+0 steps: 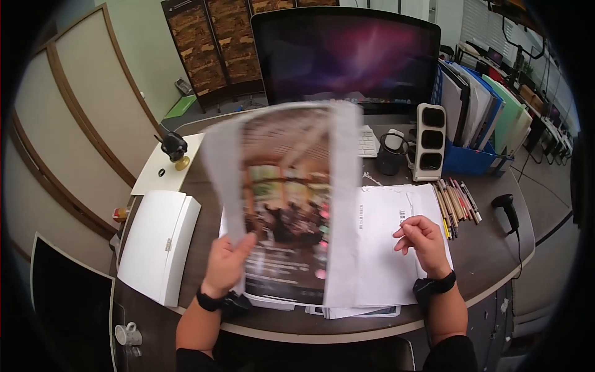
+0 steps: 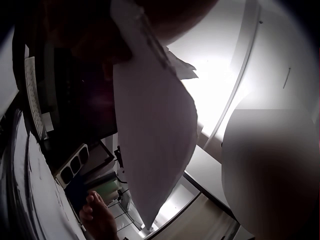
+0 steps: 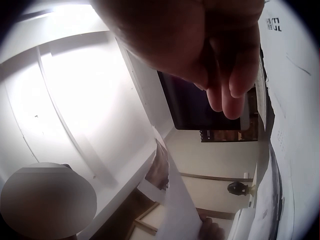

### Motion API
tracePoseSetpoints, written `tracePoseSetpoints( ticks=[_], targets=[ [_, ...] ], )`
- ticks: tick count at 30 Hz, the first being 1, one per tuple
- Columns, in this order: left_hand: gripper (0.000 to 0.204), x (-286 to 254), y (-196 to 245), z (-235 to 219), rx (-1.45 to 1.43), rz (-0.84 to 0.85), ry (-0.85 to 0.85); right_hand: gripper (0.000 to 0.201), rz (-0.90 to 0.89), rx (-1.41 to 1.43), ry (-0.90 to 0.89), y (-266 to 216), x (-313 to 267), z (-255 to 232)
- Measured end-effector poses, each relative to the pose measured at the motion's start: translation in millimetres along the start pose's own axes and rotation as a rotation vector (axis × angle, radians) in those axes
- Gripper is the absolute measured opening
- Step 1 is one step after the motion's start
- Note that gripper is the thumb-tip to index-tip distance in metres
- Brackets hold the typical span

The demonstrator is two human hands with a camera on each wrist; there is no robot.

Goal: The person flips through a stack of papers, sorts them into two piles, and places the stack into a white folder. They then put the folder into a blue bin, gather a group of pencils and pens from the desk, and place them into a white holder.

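Note:
My left hand grips a large printed sheet low on its left side, thumb over the front. Raised above the desk, the sheet shows a blurred colour picture of a room with wide white margins; from the left wrist view its pale surface bows outward. My right hand is above a stack of white paper, with loosely bent fingers and nothing between them. In the right wrist view those fingers hang down, and the raised sheet stands beyond them.
A white box-shaped device sits at the left. Behind the sheet are a monitor, a keyboard and a dark mug-like holder. Several pencils, a blue file holder and a handheld scanner lie to the right.

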State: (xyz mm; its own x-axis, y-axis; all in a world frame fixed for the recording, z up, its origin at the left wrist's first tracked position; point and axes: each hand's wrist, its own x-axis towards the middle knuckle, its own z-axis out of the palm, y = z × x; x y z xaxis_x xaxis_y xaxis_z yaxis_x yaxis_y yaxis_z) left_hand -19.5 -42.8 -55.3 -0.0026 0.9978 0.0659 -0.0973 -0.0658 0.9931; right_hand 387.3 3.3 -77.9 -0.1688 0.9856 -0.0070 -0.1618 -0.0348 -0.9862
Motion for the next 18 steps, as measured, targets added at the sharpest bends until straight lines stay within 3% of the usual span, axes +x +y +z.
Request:
tracePoseSetpoints(
  ticks=[3, 8, 18],
  targets=[
    [0.028, -11.5, 15.1, -25.3, -0.024, -0.004, 0.183, 0.016, -0.008, -0.006, 0.027, 1.7, 3.3, -3.1],
    [0.028, -38.2, -13.7, -65.9, 0.382, -0.116, 0.056, 0.016, -0.004, -0.022, 0.014, 7.9, 6.7, -4.3],
    [0.024, -31.3, -31.4, -81.6, 0.520, -0.179, 0.027, 0.013, -0.049, -0.064, 0.038, 7.7, 9.0, -9.3]
  ],
)
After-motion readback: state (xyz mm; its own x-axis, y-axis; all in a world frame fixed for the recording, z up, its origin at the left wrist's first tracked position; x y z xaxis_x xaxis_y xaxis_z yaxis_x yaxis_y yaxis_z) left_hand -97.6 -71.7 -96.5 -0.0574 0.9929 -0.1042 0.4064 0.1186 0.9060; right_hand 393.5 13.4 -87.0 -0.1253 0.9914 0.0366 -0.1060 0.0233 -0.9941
